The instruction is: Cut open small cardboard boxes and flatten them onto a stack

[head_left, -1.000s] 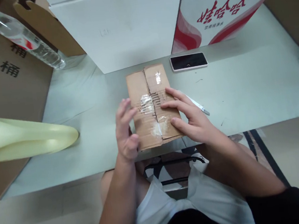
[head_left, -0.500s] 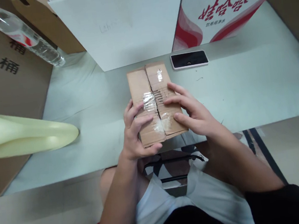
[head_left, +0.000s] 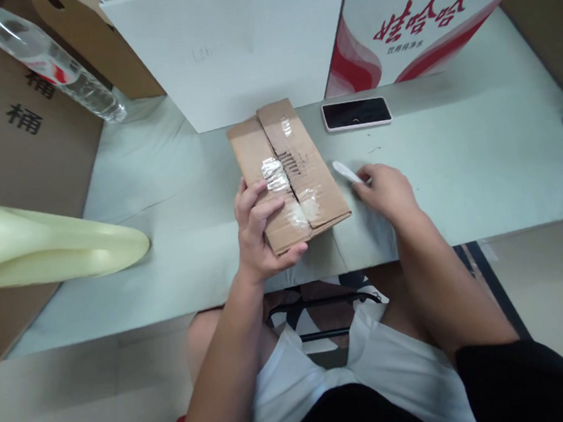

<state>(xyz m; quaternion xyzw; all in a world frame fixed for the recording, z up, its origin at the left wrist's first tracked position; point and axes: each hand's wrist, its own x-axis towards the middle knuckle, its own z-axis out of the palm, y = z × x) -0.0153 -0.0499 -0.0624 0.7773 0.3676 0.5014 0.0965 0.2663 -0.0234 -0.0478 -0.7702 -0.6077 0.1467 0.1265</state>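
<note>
A small brown cardboard box (head_left: 287,170) lies on the pale table (head_left: 458,165), its top seam patched with clear tape and partly torn. My left hand (head_left: 258,230) grips the box's near left corner, fingers over the top and thumb under the front edge. My right hand (head_left: 384,190) rests on the table just right of the box, fingers curled round a small white tool (head_left: 346,172) whose tip sticks out toward the box.
A dark phone (head_left: 356,113) lies behind the box. A large white carton (head_left: 224,49) and a red-and-white carton (head_left: 416,15) stand at the back. A brown carton (head_left: 11,132), a tilted water bottle (head_left: 49,61) and a pale yellow plastic object (head_left: 54,245) are on the left.
My right hand left the box top and closed on the white tool to the right. My left hand kept its grip and the box turned slightly and shifted away.
</note>
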